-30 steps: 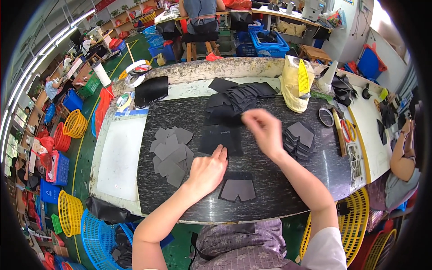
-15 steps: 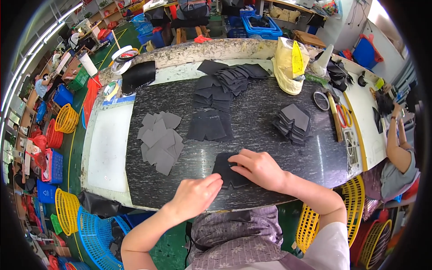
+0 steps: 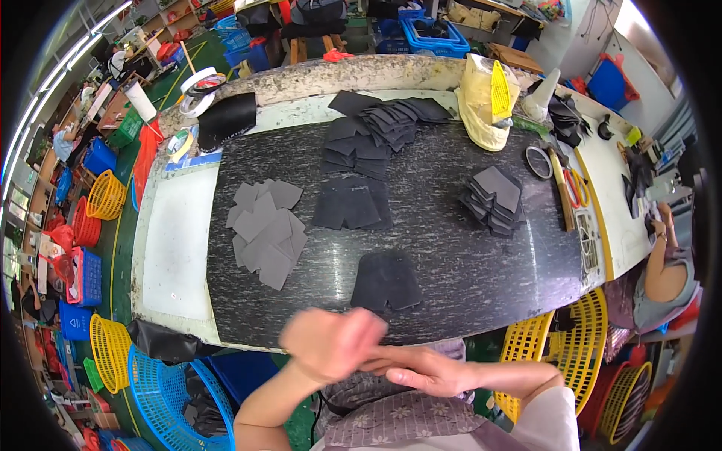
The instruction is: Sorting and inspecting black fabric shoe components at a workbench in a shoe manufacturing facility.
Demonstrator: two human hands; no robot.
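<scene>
A dark notched fabric-like piece (image 3: 386,279) lies flat by itself near the front of the black streaked work surface (image 3: 451,286). Just in front of it is my left hand (image 3: 331,344), smeared by motion, so its fingers are not clear. My right hand (image 3: 427,371) is over my lap at the table's edge, fingers stretched toward the left hand, which partly hides their tips. Nothing shows in its grasp. Beyond the single piece lie overlapping dark pieces (image 3: 346,205), with a loose grey pile (image 3: 267,237) to the left and a neat stack (image 3: 494,197) to the right.
A fanned row of black pieces (image 3: 391,124) lies at the back. Scissors (image 3: 577,188), a hammer (image 3: 560,188) and a tape roll (image 3: 538,162) are on the right. Blue (image 3: 162,391) and yellow baskets (image 3: 583,331) stand below the front edge. A co-worker's arm (image 3: 653,259) is at far right.
Both hands have left the dark piece and drawn back toward me, coming together at the table's front edge. The piece stays flat on the surface.
</scene>
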